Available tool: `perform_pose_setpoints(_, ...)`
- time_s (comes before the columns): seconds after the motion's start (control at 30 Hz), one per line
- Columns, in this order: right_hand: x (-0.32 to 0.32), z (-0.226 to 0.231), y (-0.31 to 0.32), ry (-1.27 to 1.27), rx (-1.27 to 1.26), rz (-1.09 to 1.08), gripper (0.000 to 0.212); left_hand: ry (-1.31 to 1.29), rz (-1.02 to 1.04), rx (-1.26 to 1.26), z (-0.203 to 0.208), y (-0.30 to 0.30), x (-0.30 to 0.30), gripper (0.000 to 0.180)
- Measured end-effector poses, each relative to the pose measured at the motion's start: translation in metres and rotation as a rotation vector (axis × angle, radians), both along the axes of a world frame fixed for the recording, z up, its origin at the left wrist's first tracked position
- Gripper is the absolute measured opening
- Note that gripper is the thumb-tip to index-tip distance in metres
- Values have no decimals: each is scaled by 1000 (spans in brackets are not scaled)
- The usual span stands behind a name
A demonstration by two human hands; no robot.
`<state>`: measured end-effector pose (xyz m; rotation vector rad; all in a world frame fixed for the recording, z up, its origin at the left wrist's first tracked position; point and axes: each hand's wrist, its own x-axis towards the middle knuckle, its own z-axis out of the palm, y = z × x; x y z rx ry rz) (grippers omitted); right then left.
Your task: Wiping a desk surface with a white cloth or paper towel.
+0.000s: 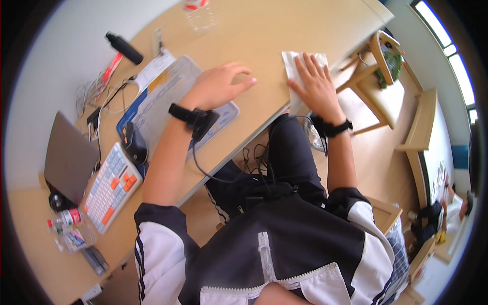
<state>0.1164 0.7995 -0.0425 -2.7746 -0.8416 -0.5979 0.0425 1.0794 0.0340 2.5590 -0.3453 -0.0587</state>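
My right hand (316, 84) lies flat with its fingers spread on a white, flat, folded sheet (291, 60) by the table's edge. Whether the sheet is paper or cloth I cannot tell, and the palm hides much of it. Over the near end of a blue and grey desk mat (178, 76) is my left hand (221, 82), empty, its thumb held apart from slightly bent fingers. Both wrists wear black straps, the left one with a small black box (203, 123) and a cable.
On the wooden table (254, 30) are a clear plastic bottle (202, 19), a black bottle (124, 48), a keyboard (113, 186), a dark laptop (71, 155), a black case (134, 142), small bottles (79, 238) and cables. A wooden chair (373, 91) stands at the right. Other people (452, 208) are farther off.
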Motion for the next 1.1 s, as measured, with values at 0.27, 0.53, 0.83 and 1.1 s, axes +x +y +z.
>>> perform_pose_setpoints(0.27, -26, -9, 73, -68, 31, 145, 75, -4, 23, -47, -5, 10, -5, 45)
perform_pose_setpoints(0.53, 14, 7, 25, 36, -80, 62, 75, 12, 30, -43, -1, 6, -6, 47)
perform_pose_setpoints(0.83, -37, 1, 66, -25, 59, 176, 71, 50, 35, -50, -2, 8, -5, 40)
perform_pose_setpoints(1.1, 15, -3, 22, 22, 0, 14, 73, -44, 30, -75, -8, 9, -5, 48)
